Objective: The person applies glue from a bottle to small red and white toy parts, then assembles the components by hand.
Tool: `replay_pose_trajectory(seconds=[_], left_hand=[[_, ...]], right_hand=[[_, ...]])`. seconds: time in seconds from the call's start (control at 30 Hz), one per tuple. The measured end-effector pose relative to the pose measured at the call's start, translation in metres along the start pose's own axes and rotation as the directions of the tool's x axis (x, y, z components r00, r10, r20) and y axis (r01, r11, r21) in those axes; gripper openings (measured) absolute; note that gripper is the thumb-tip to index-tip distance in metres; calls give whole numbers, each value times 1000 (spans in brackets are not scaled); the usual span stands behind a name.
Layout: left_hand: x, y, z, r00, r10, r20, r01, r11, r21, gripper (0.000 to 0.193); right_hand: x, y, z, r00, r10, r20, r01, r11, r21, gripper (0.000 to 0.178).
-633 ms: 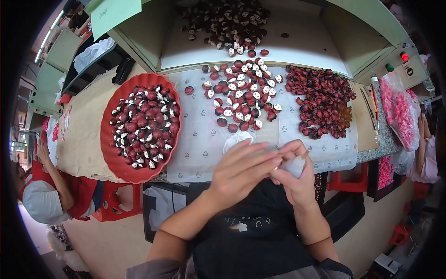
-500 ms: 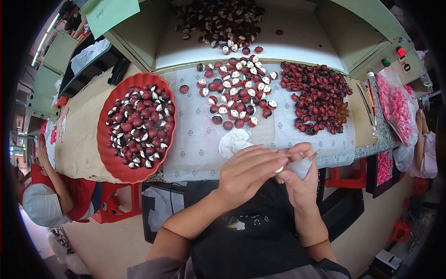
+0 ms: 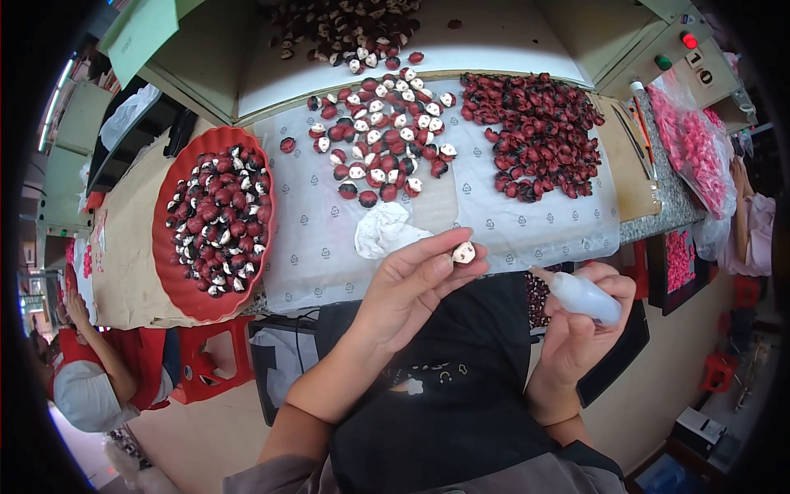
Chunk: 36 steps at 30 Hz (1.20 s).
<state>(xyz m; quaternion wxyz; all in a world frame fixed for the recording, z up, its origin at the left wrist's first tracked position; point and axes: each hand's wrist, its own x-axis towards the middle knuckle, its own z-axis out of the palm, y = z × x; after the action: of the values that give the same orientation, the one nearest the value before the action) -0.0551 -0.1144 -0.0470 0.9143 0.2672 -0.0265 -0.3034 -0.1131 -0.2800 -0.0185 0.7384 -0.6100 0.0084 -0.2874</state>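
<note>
Left fingers pinch a dark-dotted white piece left of the squeeze bottle, nozzle pointing leftward, that right fingers clasp.

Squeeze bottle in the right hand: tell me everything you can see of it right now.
The squeeze bottle looks like pale, milky, translucent plastic. Its smooth, rounded body narrows to a slim nozzle. It lies tilted, almost sideways, in the right hand, with the fingers around its far side. The nozzle points up and left, towards the left hand but apart from it. Only the right hand visibly touches the bottle. How full it is cannot be told.
</note>
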Motion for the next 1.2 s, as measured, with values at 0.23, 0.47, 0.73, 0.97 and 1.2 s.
replay_pose_trajectory(seconds=[0.23,0.47,0.73,0.97,1.2], left_hand=[[1,-3,-1,998,-49,47,54,991,-121,31],[0,-7,-1,996,-72,61,81,984,-162,34],[-1,-9,1,994,-88,66,96,987,-129,34],[-1,-10,0,992,-83,90,93,989,-115,33],[-2,-10,-2,994,-71,77,77,995,-71,33]], right_hand=[[-1,-4,4,992,-126,23,125,991,43,42],[-7,-5,-1,858,-349,378,438,880,-182,42],[-9,-7,1,829,-292,476,436,871,-226,45],[-10,-6,4,842,-265,470,413,876,-247,46],[-12,-5,4,851,-288,440,409,888,-210,49]])
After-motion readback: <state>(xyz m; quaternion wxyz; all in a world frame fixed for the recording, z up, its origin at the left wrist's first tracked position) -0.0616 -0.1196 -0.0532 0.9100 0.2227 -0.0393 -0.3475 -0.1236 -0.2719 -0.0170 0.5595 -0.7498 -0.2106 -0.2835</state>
